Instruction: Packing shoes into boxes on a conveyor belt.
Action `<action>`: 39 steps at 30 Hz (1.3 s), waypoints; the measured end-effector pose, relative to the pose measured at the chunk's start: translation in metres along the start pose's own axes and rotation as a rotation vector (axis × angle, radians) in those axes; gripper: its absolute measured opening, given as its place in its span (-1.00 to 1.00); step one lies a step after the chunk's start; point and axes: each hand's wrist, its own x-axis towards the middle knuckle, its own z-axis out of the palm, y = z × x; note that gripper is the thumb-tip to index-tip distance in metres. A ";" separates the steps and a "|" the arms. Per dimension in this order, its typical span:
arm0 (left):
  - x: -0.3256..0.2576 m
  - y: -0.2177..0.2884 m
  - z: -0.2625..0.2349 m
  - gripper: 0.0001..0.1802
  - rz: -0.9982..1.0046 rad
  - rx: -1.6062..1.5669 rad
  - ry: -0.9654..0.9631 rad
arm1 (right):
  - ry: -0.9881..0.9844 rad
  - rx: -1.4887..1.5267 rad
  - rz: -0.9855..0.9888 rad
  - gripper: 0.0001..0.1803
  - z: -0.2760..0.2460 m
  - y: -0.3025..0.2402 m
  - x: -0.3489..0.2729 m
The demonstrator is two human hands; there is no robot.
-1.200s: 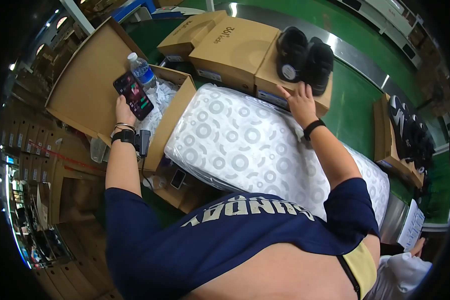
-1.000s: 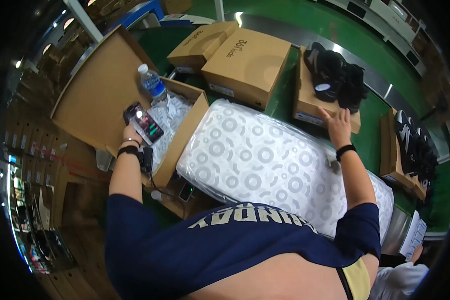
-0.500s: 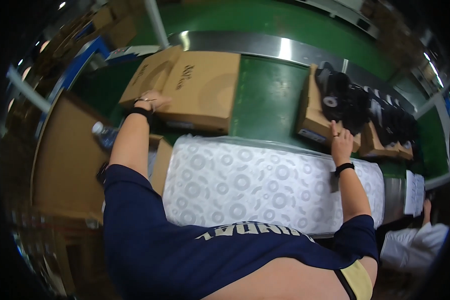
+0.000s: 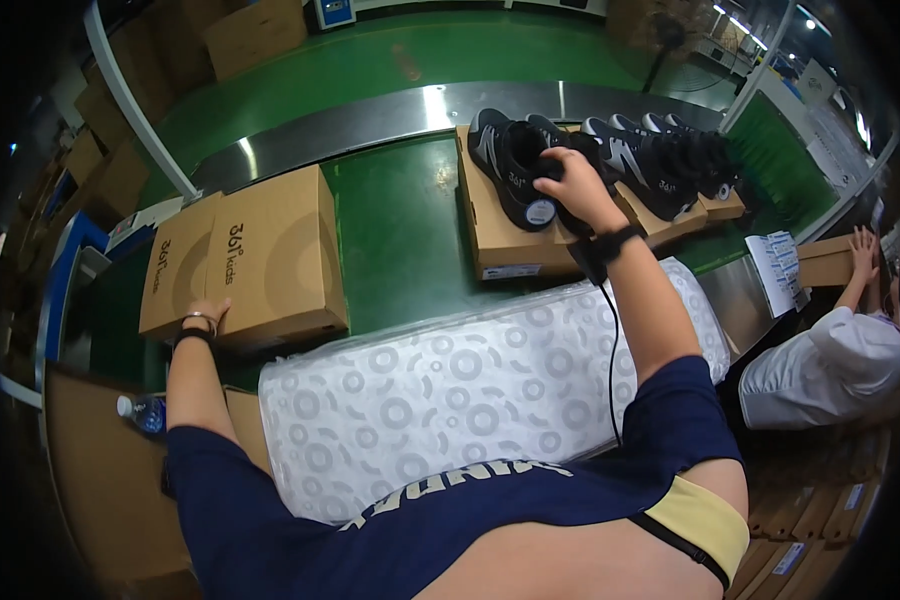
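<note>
From my remote seat the biggest thing I see is the green conveyor belt [image 4: 400, 215] running across the view, with a stack of white tissue sheets printed with grey rings [image 4: 470, 395] lying along its near edge, right in front of the person. On the belt to the left sits a closed brown shoebox [image 4: 275, 255], a second closed box touching its left side; the left hand [image 4: 202, 312] rests against the near edge of these boxes, though I cannot tell whether the fingers curl or lie flat. To the right, a pair of black shoes [image 4: 515, 160] lies on top of another brown box [image 4: 500, 230], and the right hand [image 4: 575, 185] is on those shoes, fingers closed around the nearer one. More dark shoes on boxes [image 4: 670, 160] wait further right, near a co-worker in white [image 4: 820, 365]. I judge the packing is partly done: the left boxes look finished and shut, while the gripped pair is not yet wrapped or boxed, and the queue behind it is untouched. A water bottle [image 4: 142, 412] lies low at left.
</note>
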 end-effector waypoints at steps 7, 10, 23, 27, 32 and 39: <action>-0.210 0.220 -0.083 0.06 0.799 -0.064 0.569 | -0.255 0.283 0.119 -0.65 -0.099 -0.080 0.000; -0.277 0.262 -0.070 0.06 1.105 -0.441 0.782 | -0.428 0.622 0.159 -0.69 -0.159 -0.129 -0.030; -0.344 0.161 0.062 -0.46 -0.040 -0.923 0.108 | -0.215 1.115 0.711 -0.66 0.007 -0.072 -0.173; -0.373 0.110 0.121 -0.26 -0.385 -0.210 0.234 | -0.215 1.117 0.615 -0.67 0.025 -0.071 -0.188; -0.379 0.106 0.127 -0.26 -0.266 -0.138 0.377 | -0.165 1.180 0.600 -0.68 0.029 -0.078 -0.194; -0.354 0.085 0.088 -0.47 0.008 -0.580 0.328 | -0.010 0.063 0.012 -0.51 0.021 -0.062 -0.192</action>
